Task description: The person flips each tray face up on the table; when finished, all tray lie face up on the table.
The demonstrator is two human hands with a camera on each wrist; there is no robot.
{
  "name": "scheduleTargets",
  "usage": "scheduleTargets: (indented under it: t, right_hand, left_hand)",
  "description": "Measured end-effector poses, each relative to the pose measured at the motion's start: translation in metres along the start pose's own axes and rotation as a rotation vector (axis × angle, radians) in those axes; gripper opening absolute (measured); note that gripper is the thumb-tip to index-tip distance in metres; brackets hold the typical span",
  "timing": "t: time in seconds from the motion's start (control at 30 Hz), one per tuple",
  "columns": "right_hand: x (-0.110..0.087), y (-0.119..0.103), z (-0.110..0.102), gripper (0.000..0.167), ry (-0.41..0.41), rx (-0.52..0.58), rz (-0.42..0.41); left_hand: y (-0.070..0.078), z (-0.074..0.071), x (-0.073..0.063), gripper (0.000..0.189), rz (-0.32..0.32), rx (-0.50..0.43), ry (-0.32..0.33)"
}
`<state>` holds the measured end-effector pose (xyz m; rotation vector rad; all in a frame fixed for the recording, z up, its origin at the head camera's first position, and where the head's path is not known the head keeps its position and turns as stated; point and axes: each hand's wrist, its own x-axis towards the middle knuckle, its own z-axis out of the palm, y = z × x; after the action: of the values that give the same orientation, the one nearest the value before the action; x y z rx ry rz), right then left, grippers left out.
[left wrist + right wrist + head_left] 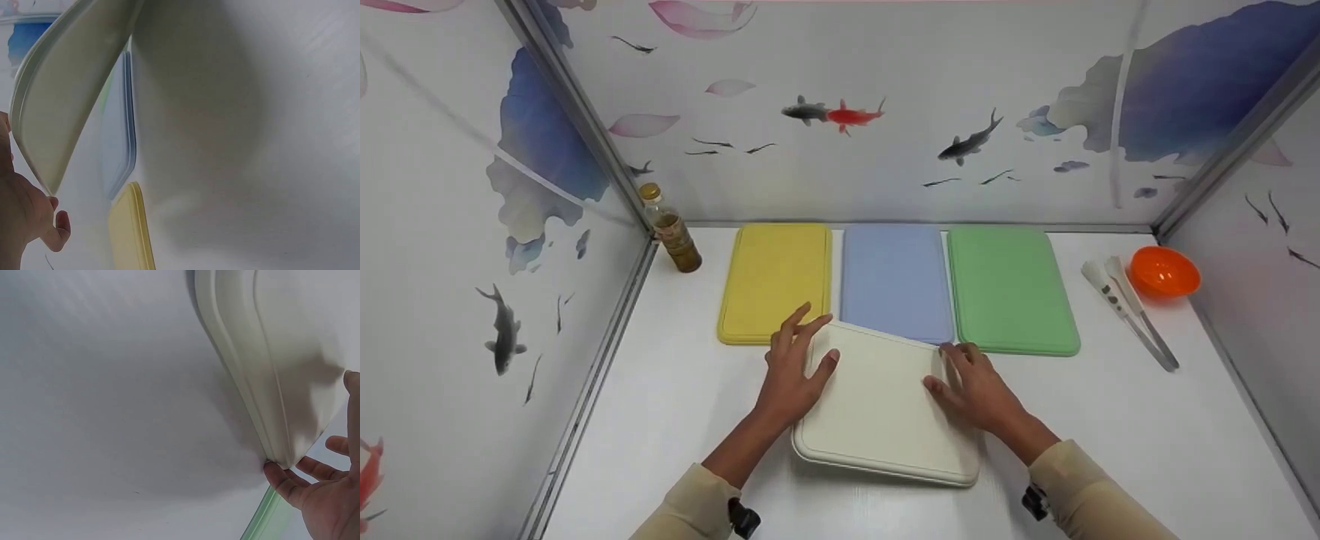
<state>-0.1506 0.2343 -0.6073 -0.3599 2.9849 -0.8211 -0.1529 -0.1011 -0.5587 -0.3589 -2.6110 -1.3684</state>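
Note:
A cream cutting board (885,405) is held tilted over the table, its near edge casting a shadow below. My left hand (795,367) holds its far left corner, thumb over the upper face and other fingers spread past the edge. In the left wrist view the board's underside (67,84) is off the table, with the left hand (25,211) at one corner. My right hand (979,390) grips the far right corner. In the right wrist view, fingertips of the right hand (332,500) touch that corner. Beyond lie a yellow (776,285), a blue (896,281) and a green cutting board (1012,289).
An oil bottle (675,240) with a yellow cap stands at the back left. On the right, white-handled tongs (1136,315) lie beside an orange bowl (1165,271). Printed walls (885,180) enclose the white table (675,405) on the left, back and right.

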Motion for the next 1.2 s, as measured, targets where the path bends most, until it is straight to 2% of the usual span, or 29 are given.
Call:
scheduleTargets:
  t: [0.2, 0.43, 0.8, 1.0, 1.2]
  right_hand:
    - [-0.001, 0.000, -0.001, 0.076, 0.002, 0.022, -0.012]
    - [0.002, 0.000, -0.003, 0.076, -0.024, 0.050, -0.030]
    - [0.005, -0.003, -0.003, 0.073, -0.023, 0.020, -0.063]
    - [0.006, -0.005, -0.004, 0.071, -0.062, 0.084, -0.027]
    - [0.005, -0.010, -0.003, 0.071, -0.076, 0.185, -0.011]
  left_hand:
    - [0.014, -0.012, 0.004, 0.053, 0.042, -0.061, 0.008]
    - [0.030, -0.023, 0.011, 0.052, 0.152, -0.140, 0.030]
    - [0.049, -0.033, 0.018, 0.057, 0.240, -0.185, 0.016]
    - [0.056, -0.036, 0.022, 0.068, 0.291, -0.226, 0.012]
    - [0.066, -0.036, 0.027, 0.069, 0.327, -0.252, 0.002]
